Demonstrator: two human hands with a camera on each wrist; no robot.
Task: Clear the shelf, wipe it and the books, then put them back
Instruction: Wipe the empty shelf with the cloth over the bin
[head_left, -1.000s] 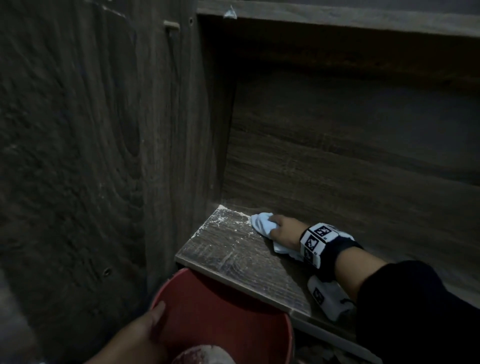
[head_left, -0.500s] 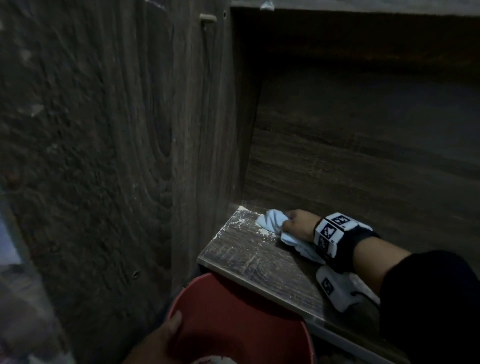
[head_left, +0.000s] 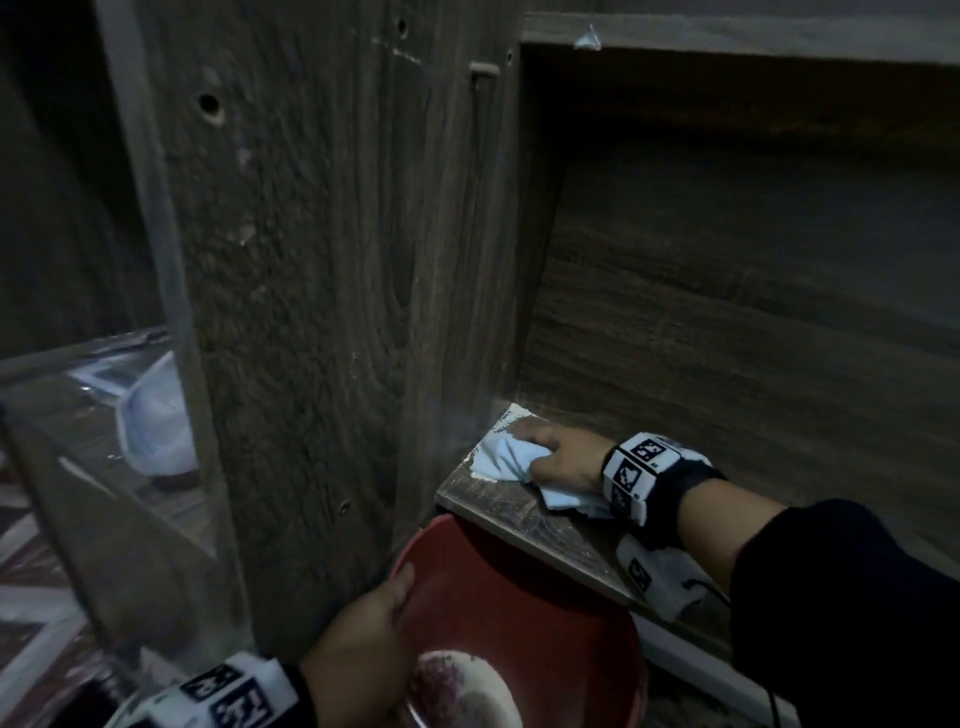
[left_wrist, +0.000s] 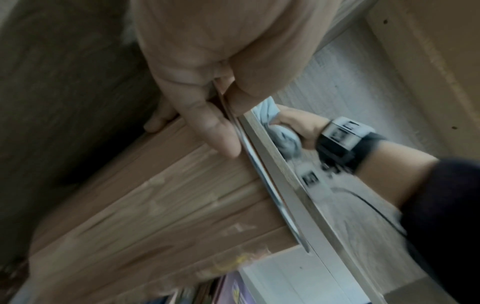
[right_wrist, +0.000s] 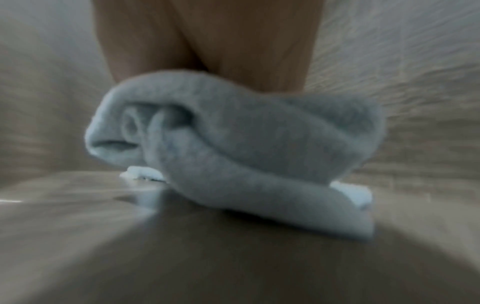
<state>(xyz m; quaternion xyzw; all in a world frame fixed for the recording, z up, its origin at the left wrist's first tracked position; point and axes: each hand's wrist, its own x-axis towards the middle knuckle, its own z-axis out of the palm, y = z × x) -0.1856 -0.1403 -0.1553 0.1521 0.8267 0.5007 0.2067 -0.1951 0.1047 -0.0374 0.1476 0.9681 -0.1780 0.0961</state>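
Note:
The wooden shelf board (head_left: 519, 501) is bare, with white dust (head_left: 511, 418) in its far left corner. My right hand (head_left: 561, 460) lies on top of a bunched light blue cloth (head_left: 501, 457) and grips it against the board close to that corner. The right wrist view shows the rolled cloth (right_wrist: 233, 148) under my fingers (right_wrist: 207, 41), pressed on the shelf surface (right_wrist: 233, 267). Just below the shelf's front edge my left hand (head_left: 363, 634) holds a red basin (head_left: 545, 623) by its rim, thumb inside. The left wrist view shows that pinch (left_wrist: 207, 102).
A tall wooden side panel (head_left: 322, 312) walls the shelf on the left. Left of it, behind a glass pane, lies a white object (head_left: 156, 415). A whitish lump (head_left: 462, 691) sits in the basin. Blurred coloured book-like things (left_wrist: 233, 292) show under the shelf.
My right hand has slid the cloth left along the board into the dusty corner. The left hand has kept its hold on the basin rim.

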